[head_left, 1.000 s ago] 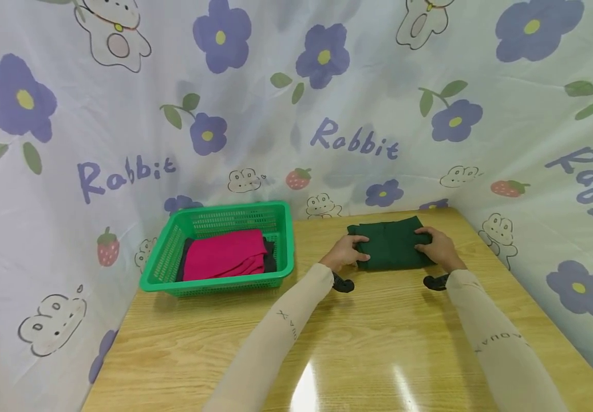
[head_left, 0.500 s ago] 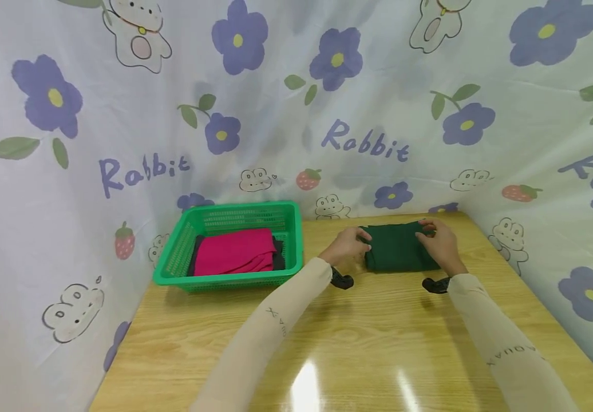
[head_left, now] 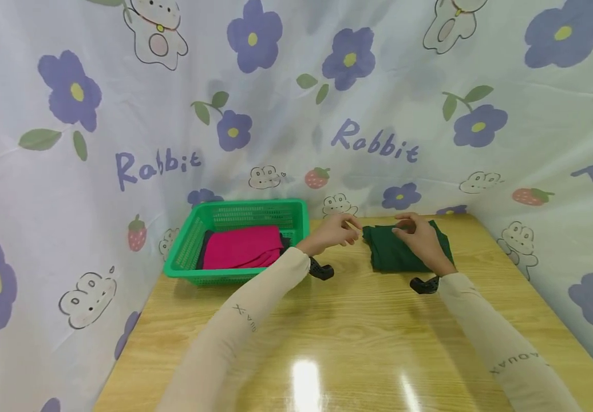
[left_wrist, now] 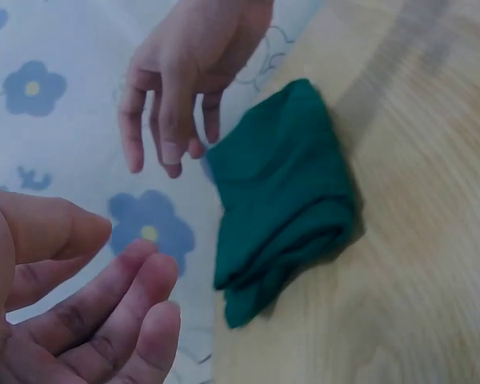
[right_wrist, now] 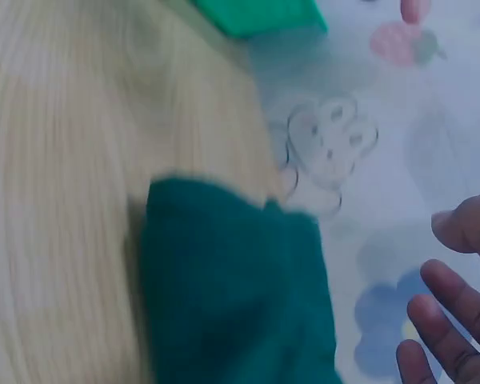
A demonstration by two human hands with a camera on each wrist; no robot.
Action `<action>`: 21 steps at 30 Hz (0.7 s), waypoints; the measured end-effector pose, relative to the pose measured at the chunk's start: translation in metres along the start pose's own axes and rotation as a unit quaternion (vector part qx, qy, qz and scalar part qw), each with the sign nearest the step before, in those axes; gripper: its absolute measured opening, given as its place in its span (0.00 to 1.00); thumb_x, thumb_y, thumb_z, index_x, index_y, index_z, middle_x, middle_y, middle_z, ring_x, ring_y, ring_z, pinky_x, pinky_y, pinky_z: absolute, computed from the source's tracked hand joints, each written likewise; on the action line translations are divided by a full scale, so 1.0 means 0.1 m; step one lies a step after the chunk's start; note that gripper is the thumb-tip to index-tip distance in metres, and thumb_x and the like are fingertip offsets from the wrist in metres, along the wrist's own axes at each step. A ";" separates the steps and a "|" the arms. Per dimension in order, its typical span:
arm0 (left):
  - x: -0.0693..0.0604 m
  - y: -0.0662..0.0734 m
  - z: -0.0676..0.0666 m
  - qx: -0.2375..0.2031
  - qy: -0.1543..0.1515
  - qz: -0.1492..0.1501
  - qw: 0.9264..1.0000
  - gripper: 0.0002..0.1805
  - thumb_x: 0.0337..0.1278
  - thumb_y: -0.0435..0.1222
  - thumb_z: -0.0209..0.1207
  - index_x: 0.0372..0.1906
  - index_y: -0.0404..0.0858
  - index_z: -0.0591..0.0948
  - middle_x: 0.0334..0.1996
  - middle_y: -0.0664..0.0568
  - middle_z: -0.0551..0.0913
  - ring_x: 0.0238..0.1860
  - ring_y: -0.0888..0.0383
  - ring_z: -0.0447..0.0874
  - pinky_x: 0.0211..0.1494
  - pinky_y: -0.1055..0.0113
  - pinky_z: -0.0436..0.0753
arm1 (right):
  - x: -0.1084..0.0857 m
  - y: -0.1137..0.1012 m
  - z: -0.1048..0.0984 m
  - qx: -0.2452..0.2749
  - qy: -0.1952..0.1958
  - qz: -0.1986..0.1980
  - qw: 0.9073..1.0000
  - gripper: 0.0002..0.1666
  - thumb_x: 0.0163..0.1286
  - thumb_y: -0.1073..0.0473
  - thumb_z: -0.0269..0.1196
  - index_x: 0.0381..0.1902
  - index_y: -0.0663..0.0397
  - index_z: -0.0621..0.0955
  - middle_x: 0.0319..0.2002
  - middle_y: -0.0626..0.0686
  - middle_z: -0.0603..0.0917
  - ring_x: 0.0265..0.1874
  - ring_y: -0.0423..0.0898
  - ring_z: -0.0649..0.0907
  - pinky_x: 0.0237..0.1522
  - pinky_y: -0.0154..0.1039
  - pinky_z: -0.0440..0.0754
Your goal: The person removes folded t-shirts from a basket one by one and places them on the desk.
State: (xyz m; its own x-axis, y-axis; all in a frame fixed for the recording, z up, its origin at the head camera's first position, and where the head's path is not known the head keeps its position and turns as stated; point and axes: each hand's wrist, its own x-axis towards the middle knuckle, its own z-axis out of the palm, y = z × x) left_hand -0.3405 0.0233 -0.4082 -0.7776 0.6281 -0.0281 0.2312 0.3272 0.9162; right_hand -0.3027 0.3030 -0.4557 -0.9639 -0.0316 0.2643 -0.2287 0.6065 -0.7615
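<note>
A folded dark green cloth [head_left: 396,252] lies at the back right of the table, its folded layers showing in the left wrist view [left_wrist: 284,200]. The left hand [head_left: 331,232] is raised to the left of the cloth, fingers loosely bent with nothing in them; it also shows in the left wrist view [left_wrist: 88,296]. Above the cloth hovers the right hand [head_left: 420,237], thumb and fingers apart and holding nothing. In the right wrist view the right hand's fingers [right_wrist: 456,320] stand clear of the blurred cloth [right_wrist: 236,288].
A green basket [head_left: 234,273] stands at the back left of the wooden table [head_left: 358,337], with a folded pink cloth [head_left: 242,247] on a dark one [head_left: 285,243] inside. A patterned curtain [head_left: 286,131] hangs behind and at both sides.
Both hands have let go of the green cloth. The left hand has moved left towards the basket, and the right hand has lifted and shifted left over the cloth. The head view has turned slightly left.
</note>
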 end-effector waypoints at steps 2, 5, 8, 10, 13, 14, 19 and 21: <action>-0.09 0.02 -0.12 0.003 0.000 -0.002 1.000 0.11 0.76 0.34 0.56 0.56 0.37 0.81 0.46 0.42 0.85 0.43 0.50 0.86 0.44 0.61 0.85 | 0.02 -0.08 0.07 0.011 -0.014 -0.004 1.000 0.27 0.77 0.51 0.64 0.69 0.53 0.74 0.58 0.61 0.81 0.54 0.59 0.80 0.52 0.59 0.80; -0.23 0.04 -0.29 0.014 0.005 0.001 1.000 0.10 0.77 0.34 0.56 0.55 0.38 0.82 0.45 0.44 0.85 0.44 0.48 0.86 0.45 0.61 0.85 | 0.05 -0.20 0.15 0.034 -0.033 -0.007 0.999 0.28 0.77 0.49 0.65 0.69 0.50 0.74 0.60 0.61 0.80 0.55 0.58 0.79 0.54 0.60 0.80; -0.37 0.04 -0.44 0.031 0.021 0.002 0.999 0.09 0.76 0.35 0.57 0.54 0.40 0.82 0.45 0.46 0.86 0.45 0.47 0.86 0.46 0.58 0.85 | 0.08 -0.29 0.23 0.052 -0.043 -0.010 0.998 0.28 0.76 0.48 0.65 0.68 0.47 0.74 0.61 0.61 0.79 0.56 0.58 0.79 0.55 0.61 0.79; -0.45 0.02 -0.54 0.038 0.034 -0.002 0.999 0.09 0.76 0.36 0.58 0.53 0.41 0.83 0.44 0.48 0.87 0.44 0.47 0.86 0.47 0.54 0.85 | 0.09 -0.35 0.29 0.057 -0.048 -0.013 0.997 0.27 0.76 0.49 0.66 0.68 0.48 0.75 0.61 0.62 0.79 0.56 0.59 0.79 0.55 0.61 0.79; -0.56 -0.04 -0.67 0.038 0.045 -0.012 0.998 0.09 0.76 0.37 0.58 0.53 0.42 0.83 0.44 0.48 0.87 0.45 0.45 0.86 0.49 0.50 0.85 | 0.12 -0.44 0.38 0.070 -0.058 -0.014 0.996 0.26 0.76 0.52 0.66 0.68 0.48 0.75 0.61 0.62 0.79 0.55 0.58 0.80 0.54 0.60 0.80; -0.59 -0.07 -0.72 0.039 0.048 -0.016 0.998 0.09 0.76 0.37 0.59 0.53 0.43 0.83 0.44 0.47 0.87 0.45 0.45 0.87 0.49 0.51 0.85 | 0.12 -0.47 0.42 0.073 -0.062 -0.015 0.995 0.26 0.76 0.53 0.66 0.68 0.49 0.75 0.60 0.61 0.80 0.55 0.58 0.80 0.54 0.59 0.81; -0.77 -0.19 -0.92 0.043 0.056 -0.019 0.997 0.14 0.76 0.38 0.58 0.59 0.37 0.82 0.47 0.39 0.86 0.47 0.42 0.85 0.45 0.56 0.85 | 0.14 -0.65 0.60 0.089 -0.079 -0.035 0.992 0.26 0.76 0.52 0.66 0.68 0.47 0.75 0.60 0.59 0.80 0.53 0.55 0.81 0.50 0.55 0.82; -0.84 -0.23 -0.99 0.040 0.062 -0.017 0.997 0.15 0.77 0.38 0.58 0.60 0.35 0.81 0.47 0.38 0.86 0.48 0.40 0.85 0.46 0.52 0.85 | 0.15 -0.74 0.66 0.094 -0.086 -0.046 0.991 0.25 0.76 0.52 0.66 0.67 0.45 0.75 0.60 0.59 0.80 0.52 0.55 0.81 0.50 0.56 0.81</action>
State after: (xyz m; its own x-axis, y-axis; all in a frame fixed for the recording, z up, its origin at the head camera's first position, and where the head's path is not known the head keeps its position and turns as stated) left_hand -0.3382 -0.1073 -0.3869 -0.8507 0.5256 -0.0057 0.2450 0.4061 0.8804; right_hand -0.3098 0.2052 -0.4346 -0.9431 -0.2241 0.2458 -0.3227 0.4369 -0.8397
